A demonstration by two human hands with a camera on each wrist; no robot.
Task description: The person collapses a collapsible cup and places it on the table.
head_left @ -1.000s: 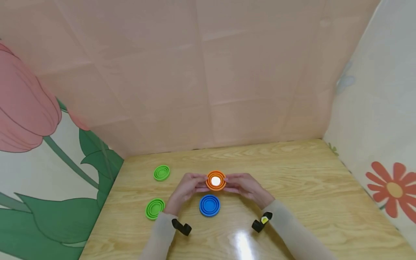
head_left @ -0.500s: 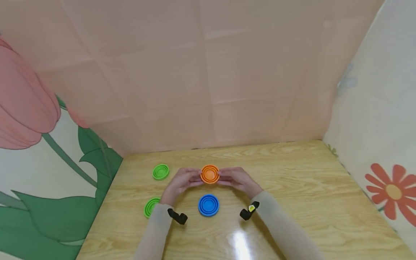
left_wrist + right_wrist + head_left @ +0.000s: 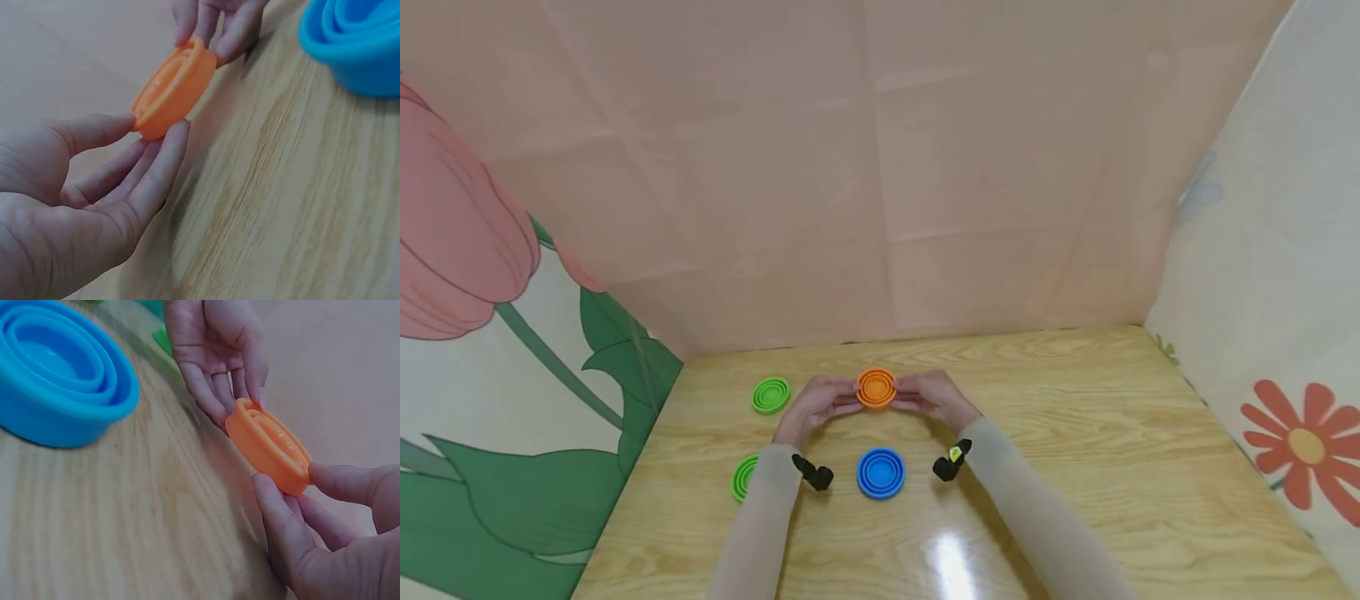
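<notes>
An orange collapsible cup [image 3: 876, 388], folded flat into concentric rings, is held between both hands near the back of the table. My left hand [image 3: 822, 400] pinches its left edge, thumb on the rim and fingers beneath, as the left wrist view shows on the cup [image 3: 172, 94]. Its opposite edge is pinched by my right hand [image 3: 934, 395] in the same way. In both wrist views the cup looks tilted and raised off the wood. A blue collapsible cup [image 3: 881, 473], also folded flat, lies on the table in front of the hands.
Two green collapsed cups lie at the left: the far one [image 3: 771, 396], and the near one [image 3: 744, 477] partly hidden by the left sleeve. A pink cloth [image 3: 880, 208] hangs behind the wooden table [image 3: 1075, 450]. Printed cloths flank both sides.
Both hands have carried the orange cup away from the body and slightly left, toward the table's back. The bright glare inside the cup has gone. The blue cup stays put.
</notes>
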